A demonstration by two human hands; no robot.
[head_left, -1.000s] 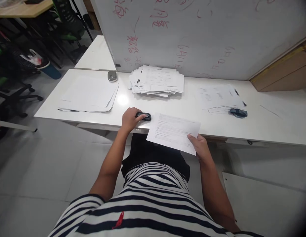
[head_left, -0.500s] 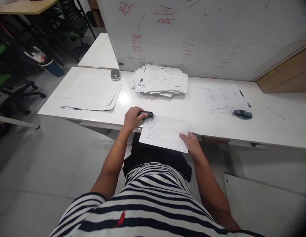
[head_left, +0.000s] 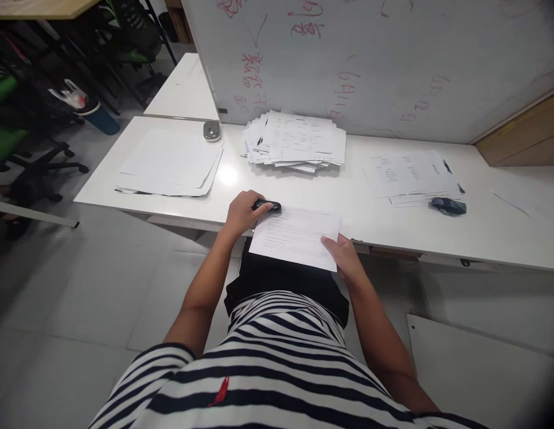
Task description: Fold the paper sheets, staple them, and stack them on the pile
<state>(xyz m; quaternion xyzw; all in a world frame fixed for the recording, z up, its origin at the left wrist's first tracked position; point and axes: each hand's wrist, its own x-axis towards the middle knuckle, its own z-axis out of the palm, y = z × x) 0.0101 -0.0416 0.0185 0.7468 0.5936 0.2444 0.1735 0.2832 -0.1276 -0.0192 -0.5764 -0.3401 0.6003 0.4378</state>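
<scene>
My left hand is closed over a small black stapler resting on the white table near its front edge. My right hand pinches the lower right corner of a printed sheet. The sheet's upper left corner lies at the stapler's mouth, and its near part hangs past the table edge.
A messy stack of printed papers lies at the back by a whiteboard. Blank sheets and a small silver object are at left. More papers and another dark stapler sit at right. Office chairs stand far left.
My right hand has slid the sheet leftward until its corner reached the stapler. My left hand has stayed on the stapler.
</scene>
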